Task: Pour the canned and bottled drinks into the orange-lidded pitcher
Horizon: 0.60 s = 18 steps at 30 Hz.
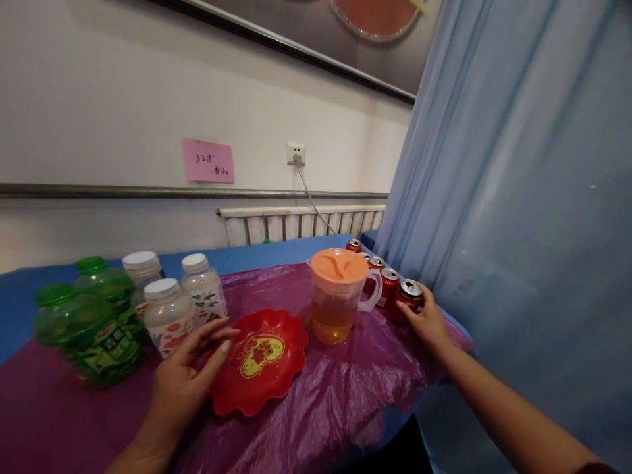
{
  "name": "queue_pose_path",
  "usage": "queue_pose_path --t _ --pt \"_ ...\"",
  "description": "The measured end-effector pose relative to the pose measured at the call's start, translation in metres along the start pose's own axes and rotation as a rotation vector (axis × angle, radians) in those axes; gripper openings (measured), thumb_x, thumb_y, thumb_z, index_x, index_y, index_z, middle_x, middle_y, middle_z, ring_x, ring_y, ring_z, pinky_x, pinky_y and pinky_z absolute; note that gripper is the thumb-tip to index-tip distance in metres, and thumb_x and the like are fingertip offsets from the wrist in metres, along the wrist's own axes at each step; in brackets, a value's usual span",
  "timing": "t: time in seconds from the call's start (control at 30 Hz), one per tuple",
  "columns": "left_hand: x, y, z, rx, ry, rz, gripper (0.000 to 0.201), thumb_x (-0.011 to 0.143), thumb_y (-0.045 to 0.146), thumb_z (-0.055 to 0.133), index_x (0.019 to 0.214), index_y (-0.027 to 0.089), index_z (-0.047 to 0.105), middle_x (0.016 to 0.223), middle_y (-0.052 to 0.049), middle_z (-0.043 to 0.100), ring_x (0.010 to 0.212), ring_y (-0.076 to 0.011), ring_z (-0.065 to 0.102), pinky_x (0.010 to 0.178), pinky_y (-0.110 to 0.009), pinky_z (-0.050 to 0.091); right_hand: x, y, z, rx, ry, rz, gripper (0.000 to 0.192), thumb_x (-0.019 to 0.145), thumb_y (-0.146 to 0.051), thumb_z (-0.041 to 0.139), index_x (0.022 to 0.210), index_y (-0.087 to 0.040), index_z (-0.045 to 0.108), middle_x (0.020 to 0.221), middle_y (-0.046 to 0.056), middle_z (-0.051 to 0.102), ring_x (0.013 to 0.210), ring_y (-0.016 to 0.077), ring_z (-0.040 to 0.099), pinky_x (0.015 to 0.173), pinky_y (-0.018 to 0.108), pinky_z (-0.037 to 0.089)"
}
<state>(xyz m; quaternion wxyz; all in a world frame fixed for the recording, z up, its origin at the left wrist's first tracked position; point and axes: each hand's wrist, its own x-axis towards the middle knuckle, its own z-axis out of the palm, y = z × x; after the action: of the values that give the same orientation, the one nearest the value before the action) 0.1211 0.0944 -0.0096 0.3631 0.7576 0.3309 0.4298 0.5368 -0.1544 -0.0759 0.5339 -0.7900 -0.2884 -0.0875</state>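
Both hands are on a tabletop (345, 401) draped in wrinkled purple plastic over a blue cloth. Left hand (185, 375) lies loosely open, holding nothing, its fingertips resting on the near-left rim of a red scalloped plate (261, 368) with a gold and red emblem at its centre. Right hand (428, 322), at the end of an outstretched bare forearm, has its fingers curled around the nearest red can (409, 296), which stands upright at the tabletop's right edge; the thumb side touches the can's wall, though whether the grip is firm cannot be told.

Between the two hands, just beyond the plate, stands a clear pitcher (340, 296) with an orange lid, a white handle facing the right hand and amber liquid filling its lower part. Behind the held can, a row of further red cans (380, 273) runs away from the right hand toward the wall.

Beyond the left hand cluster three clear bottles with white caps (170, 313), and farther to that hand's left two green bottles with green caps (93, 329).

At the back, a white radiator (296, 224), a wall socket with a cord (296, 155) and a pink note (207, 160) line the wall, while a pale blue curtain (518, 197) hangs past the right hand.
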Motion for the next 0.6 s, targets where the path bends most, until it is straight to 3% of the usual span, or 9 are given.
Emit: queue_pose_path --t 0.2,0.43,0.6 --pt "0.000 -0.009 -0.001 0.009 -0.008 0.033 0.052 0.082 0.054 0.068 0.121 0.020 0.068 0.102 -0.011 0.080 0.101 -0.0305 0.076 0.096 -0.045 0.061 -0.006 0.006 0.002 -0.027 -0.013 -0.006 0.079 0.076 -0.060 0.074 0.138 -0.017 0.052 0.135 0.018 0.066 0.124 0.0351 0.063 0.108 0.053 0.047" --pt "-0.001 -0.008 0.001 -0.037 -0.013 0.037 0.048 0.082 0.049 0.070 0.120 0.020 0.068 0.100 -0.011 0.080 0.099 -0.0285 0.077 0.088 -0.040 0.064 -0.009 0.001 0.000 -0.082 -0.027 -0.040 0.072 0.074 -0.058 0.077 0.131 -0.018 0.057 0.126 0.015 0.070 0.109 0.0325 0.069 0.098 0.049 0.053" --pt "-0.005 0.003 0.003 -0.059 0.018 0.046 0.043 0.081 0.042 0.070 0.115 0.017 0.070 0.095 -0.012 0.081 0.091 -0.0272 0.078 0.088 -0.041 0.063 -0.031 -0.004 -0.017 -0.143 0.101 -0.047 0.070 0.078 -0.066 0.067 0.123 -0.013 0.059 0.120 0.021 0.065 0.114 0.0388 0.060 0.102 0.060 0.045"
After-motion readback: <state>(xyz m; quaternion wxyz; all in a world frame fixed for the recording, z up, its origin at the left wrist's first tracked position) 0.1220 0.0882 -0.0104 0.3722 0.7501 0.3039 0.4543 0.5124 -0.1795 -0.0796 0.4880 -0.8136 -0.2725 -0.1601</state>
